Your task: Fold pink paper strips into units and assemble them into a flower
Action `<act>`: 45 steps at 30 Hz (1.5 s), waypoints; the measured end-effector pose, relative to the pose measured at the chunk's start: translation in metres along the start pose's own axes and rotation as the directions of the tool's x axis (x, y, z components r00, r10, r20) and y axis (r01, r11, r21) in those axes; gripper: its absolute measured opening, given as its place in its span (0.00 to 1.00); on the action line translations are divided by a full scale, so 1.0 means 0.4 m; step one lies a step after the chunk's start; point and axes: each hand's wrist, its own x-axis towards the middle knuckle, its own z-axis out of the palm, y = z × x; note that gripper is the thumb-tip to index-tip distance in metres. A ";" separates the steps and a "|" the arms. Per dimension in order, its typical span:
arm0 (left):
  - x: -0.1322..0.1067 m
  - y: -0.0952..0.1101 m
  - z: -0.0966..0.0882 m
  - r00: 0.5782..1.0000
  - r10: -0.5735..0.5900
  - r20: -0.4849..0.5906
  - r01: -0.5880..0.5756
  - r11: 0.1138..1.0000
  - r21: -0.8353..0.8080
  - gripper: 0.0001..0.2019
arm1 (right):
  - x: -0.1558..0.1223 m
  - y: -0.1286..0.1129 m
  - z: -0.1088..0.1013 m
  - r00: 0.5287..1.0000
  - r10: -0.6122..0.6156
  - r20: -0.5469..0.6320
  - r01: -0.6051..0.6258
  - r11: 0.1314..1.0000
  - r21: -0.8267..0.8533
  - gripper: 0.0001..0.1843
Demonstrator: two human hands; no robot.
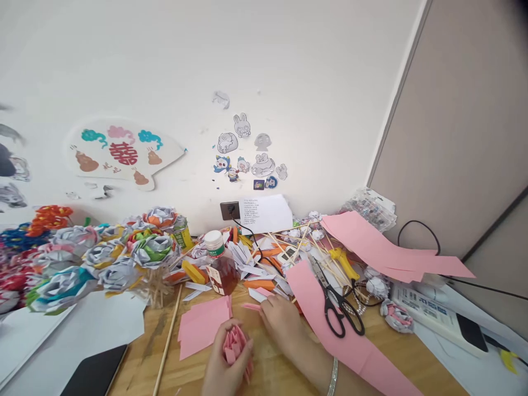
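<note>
My left hand (223,363) is closed around a bundle of folded pink paper pieces (234,345), held just above the front of the table. To its right, my right hand (282,322) reaches forward with its fingertips closed on a folded pink paper strip (251,306); part of the grip is hidden behind the hand. A stack of square pink paper sheets (202,329) lies flat left of the hands. Black-handled scissors (336,302) rest on a long pink paper sheet (309,294) beside my right forearm.
A jar with a white lid (220,267) stands behind the hands, among folded paper scraps and sticks. Paper flowers (152,250) crowd the left. A wooden stick (167,344) and a black phone-like device (97,371) lie front left. A yellow-handled tool (345,264) and a white power strip (437,316) lie right.
</note>
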 end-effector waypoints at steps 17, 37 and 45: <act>-0.001 -0.001 0.013 1.000 0.001 -0.021 -0.002 0.998 -0.057 0.23 | 0.012 0.025 0.006 0.996 0.069 -0.065 -0.080 0.978 -0.191 0.09; 0.019 0.014 -0.009 0.998 0.055 0.010 -0.055 0.997 0.051 0.13 | -0.012 -0.018 -0.030 0.992 0.014 -0.128 0.018 0.969 0.248 0.06; 0.012 0.031 -0.005 1.000 0.013 0.015 -0.014 0.998 0.056 0.13 | 0.009 0.023 -0.006 0.993 0.021 -0.120 -0.019 1.000 0.016 0.08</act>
